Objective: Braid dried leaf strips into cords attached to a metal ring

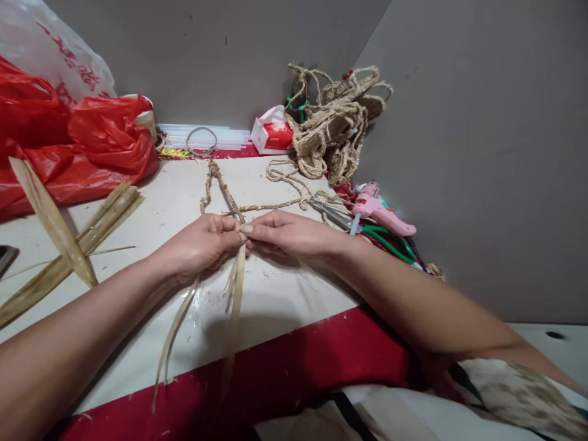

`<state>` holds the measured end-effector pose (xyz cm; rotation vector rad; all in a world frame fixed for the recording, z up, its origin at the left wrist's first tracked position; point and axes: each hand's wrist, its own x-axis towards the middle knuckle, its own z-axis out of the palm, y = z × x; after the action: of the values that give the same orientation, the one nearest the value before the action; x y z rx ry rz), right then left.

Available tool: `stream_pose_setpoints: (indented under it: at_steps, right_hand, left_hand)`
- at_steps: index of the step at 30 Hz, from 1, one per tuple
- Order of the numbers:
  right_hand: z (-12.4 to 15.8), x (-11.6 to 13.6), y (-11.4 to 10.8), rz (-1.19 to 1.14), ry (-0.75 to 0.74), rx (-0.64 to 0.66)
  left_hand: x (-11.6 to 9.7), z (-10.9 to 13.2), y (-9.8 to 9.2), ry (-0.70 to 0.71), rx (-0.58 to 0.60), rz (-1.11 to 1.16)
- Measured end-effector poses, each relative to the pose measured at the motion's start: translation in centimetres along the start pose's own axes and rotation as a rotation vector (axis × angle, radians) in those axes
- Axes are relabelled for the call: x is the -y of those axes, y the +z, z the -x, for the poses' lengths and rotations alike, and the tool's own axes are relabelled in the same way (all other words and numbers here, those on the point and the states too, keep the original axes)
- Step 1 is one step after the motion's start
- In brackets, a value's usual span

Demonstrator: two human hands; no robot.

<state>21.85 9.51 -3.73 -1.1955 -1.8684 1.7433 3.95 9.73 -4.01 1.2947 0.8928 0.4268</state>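
Left hand point(202, 245) and right hand point(289, 235) angled inward, close together, pinching a twisted fibre cord point(226, 192)

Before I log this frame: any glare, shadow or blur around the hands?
Head view: bright glints on the white surface just below the left hand; head view: soft, dark shadow across that surface's near part; head view: lower end of the hanging pale strip looks blurred.

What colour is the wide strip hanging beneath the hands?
The wide strip is pale straw-yellow, seen in the head view.
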Motion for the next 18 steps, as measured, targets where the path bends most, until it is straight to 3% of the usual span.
stream_pose_setpoints:
  at_steps: [5,11,18]
  right_hand:
    - [-0.5,-0.6,-0.6,-0.254,0.127,0.066]
    - [-0.5,-0.3,0.9,-0.445,0.145,-0.090]
    - [-0.2,0.3,3.0,-0.544,0.132,-0.177]
  left_hand:
    - [0.0,-0.1,-0.4,0.070,-0.056,-0.351]
    - [-1.2,0.7,-0.7,0.110,-0.112,-0.727]
    - [-1.8,2.8,2.0,0.052,-0.328,-1.140]
